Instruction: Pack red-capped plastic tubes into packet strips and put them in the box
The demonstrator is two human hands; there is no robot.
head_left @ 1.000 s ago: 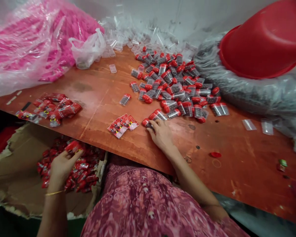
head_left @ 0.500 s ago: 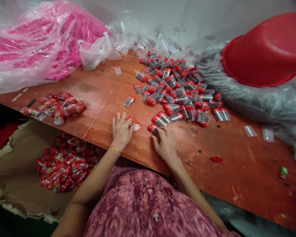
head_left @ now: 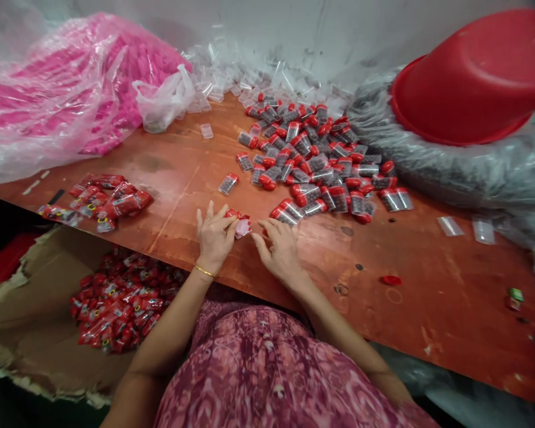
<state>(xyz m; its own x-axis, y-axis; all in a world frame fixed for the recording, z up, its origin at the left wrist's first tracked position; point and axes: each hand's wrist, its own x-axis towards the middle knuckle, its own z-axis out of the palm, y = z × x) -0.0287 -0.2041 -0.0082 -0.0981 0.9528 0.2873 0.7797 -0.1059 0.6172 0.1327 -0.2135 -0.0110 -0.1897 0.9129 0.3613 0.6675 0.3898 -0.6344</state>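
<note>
My left hand (head_left: pixel 214 238) rests at the near part of the table, thumb and fingers closed on a small red printed packet (head_left: pixel 237 214). A pale pink patch shows at the packet's right end, facing my other hand. Just to the right, my right hand (head_left: pixel 279 248) has its fingers bent and its fingertips near the packet. What lies under those fingers is hidden. Beyond the right hand spreads a heap of small clear containers with red caps (head_left: pixel 314 160), filled with dark bits. One such container (head_left: pixel 228 183) lies apart, above the left hand.
Several filled red packets (head_left: pixel 116 199) lie at the left; more fill a cardboard box (head_left: pixel 31 321) below the table edge. Pink goods in a plastic bag (head_left: pixel 84 77), clear empty cases (head_left: pixel 232 71) and a red tub (head_left: pixel 468 77) stand behind. A red cap (head_left: pixel 390 280) lies right.
My right hand has moved left from a red-capped container to the packet; that container no longer shows. My left thumb and fingers have closed on the packet, which has shifted slightly left.
</note>
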